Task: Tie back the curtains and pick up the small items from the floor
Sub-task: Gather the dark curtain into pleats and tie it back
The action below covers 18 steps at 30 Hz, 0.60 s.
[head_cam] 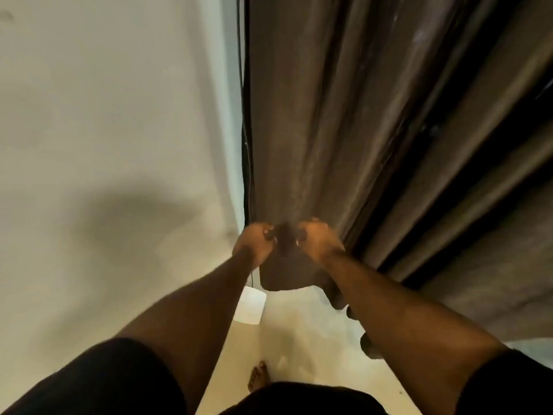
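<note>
Both hands, left (253,241) and right (318,239), pinch a dark tie at the gathered curtain (299,145), fingers curled. The knot looks unfinished; a white item (250,305) below the fingers awaits pickup.

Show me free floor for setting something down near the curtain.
Bare floor runs between the white sheet and the dark items by the curtain hem. Crowded where left hand and right hand bunch the fabric.

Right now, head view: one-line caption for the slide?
Both hands, left hand and right hand, pinch a tie on the gathered brown curtain beside the wall.
</note>
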Motion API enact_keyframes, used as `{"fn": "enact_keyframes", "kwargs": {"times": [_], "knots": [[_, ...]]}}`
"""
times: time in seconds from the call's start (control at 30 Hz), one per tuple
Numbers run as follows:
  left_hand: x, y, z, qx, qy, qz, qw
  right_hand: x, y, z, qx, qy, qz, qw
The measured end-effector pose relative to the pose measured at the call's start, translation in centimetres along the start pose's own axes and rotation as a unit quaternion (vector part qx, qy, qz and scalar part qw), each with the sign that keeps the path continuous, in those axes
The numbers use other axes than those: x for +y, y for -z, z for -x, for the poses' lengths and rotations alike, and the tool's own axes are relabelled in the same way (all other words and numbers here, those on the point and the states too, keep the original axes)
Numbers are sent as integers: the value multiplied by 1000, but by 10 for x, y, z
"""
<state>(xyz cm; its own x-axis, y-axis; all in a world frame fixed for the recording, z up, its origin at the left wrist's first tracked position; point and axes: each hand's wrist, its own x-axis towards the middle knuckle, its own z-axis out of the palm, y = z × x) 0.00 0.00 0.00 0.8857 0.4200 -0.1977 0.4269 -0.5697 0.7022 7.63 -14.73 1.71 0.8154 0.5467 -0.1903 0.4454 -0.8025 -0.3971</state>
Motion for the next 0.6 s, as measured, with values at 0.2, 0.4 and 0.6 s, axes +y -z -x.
{"fn": "enact_keyframes", "kwargs": {"times": [0.2, 0.4, 0.6], "knots": [[38, 63, -81, 67, -31, 65, 995, -39, 73, -67, 128, 49, 5, 991], [123, 132, -144, 198, -159, 143, 957, -46, 156, -114, 247, 67, 55, 965], [211, 192, -187, 224, -249, 206, 920, -42, 218, -138, 317, 91, 22, 944]]}}
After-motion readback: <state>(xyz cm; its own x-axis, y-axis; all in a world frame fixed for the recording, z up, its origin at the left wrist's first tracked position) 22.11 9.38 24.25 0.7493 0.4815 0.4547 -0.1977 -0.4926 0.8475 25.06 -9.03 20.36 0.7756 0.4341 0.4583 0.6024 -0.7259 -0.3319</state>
